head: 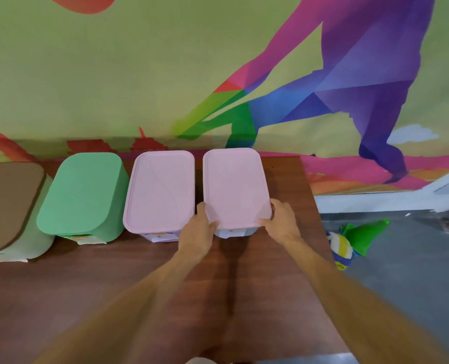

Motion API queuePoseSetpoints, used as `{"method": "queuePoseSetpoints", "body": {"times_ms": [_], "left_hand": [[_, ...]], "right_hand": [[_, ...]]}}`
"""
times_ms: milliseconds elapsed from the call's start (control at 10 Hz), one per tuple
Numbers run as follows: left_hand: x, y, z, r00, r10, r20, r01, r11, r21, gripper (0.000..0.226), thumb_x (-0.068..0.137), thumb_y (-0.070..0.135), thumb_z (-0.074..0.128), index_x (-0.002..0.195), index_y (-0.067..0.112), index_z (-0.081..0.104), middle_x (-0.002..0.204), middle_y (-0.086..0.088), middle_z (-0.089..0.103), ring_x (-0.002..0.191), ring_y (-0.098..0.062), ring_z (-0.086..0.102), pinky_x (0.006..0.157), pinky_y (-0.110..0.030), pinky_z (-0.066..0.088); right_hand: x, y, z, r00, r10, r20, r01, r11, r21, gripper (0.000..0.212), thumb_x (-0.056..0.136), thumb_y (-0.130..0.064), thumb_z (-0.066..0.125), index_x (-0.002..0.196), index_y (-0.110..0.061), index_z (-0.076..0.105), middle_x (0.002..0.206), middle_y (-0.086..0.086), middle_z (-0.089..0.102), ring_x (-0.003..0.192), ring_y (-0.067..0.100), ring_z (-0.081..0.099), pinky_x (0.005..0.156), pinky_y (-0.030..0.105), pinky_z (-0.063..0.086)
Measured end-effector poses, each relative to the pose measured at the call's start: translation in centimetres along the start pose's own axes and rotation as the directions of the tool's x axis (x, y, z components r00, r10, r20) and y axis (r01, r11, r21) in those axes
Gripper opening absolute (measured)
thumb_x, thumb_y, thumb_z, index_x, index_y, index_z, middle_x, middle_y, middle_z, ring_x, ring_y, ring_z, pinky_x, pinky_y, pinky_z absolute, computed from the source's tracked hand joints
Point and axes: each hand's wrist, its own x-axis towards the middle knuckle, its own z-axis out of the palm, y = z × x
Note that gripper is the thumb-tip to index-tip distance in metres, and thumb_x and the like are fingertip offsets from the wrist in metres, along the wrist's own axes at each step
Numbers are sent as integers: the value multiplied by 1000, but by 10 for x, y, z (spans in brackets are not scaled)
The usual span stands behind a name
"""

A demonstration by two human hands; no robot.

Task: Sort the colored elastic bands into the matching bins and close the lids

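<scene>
Several lidded bins stand in a row on the brown wooden table (113,285). The rightmost bin has a pink lid (233,185) lying flat on it. My left hand (201,227) grips the lid's near left corner, thumb on top. My right hand (281,219) grips its near right corner the same way. To the left stands a second bin with a pink lid (160,190), then a green-lidded bin (83,195), then a pale green bin with a brown lid (5,203). All lids lie on their bins. No elastic bands show.
The table's right edge runs just right of my right hand. Beyond it on the grey floor lie a striped ball (340,249) and a green cone (365,233). A painted wall stands directly behind the bins.
</scene>
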Motion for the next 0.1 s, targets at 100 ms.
{"method": "queuePoseSetpoints", "body": {"times_ms": [100], "left_hand": [[5,-3,-12,997,76,23,-78,985,155,46,95,28,48,135,15,30,111,-12,62,97,-33,61,81,-42,48]], "right_hand": [[-7,-12,-3,995,-34,-91,19,987,-162,60,85,-18,68,137,-10,39,136,11,37,126,29,41,101,41,42]]}}
